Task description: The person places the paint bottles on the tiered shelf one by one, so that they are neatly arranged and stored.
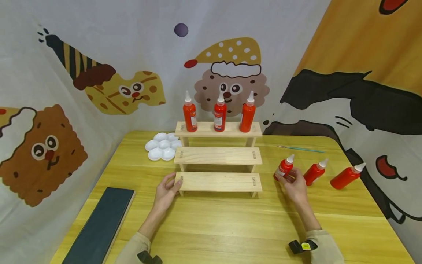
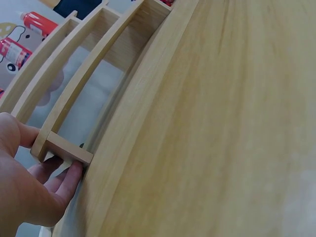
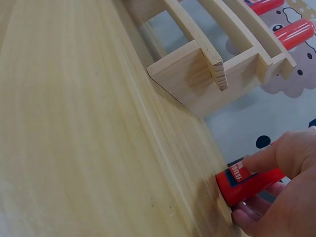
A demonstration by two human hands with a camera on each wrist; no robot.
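Note:
A three-tier wooden display rack [image 1: 218, 182] stands mid-table. My left hand [image 1: 166, 192] grips the left end of its lowest tier; in the left wrist view the thumb lies at the board's end and the fingers at the side support [image 2: 71, 148]. To the rack's right, my right hand [image 1: 294, 184] holds a red squeeze bottle [image 1: 283, 169] with a white pointed cap. The right wrist view shows thumb and fingers around this bottle [image 3: 242, 180], its base at the tabletop. Three similar bottles [image 1: 219, 116] stand on the top tier.
Two more red bottles [image 1: 314, 173] [image 1: 346, 177] are right of my right hand. Behind them lies a thin teal paintbrush [image 1: 301, 149]. A white flower-shaped palette [image 1: 161, 146] sits left of the rack, a dark flat board [image 1: 99, 225] at front left. A cartoon-printed cloth [image 1: 148, 44] hangs behind the table.

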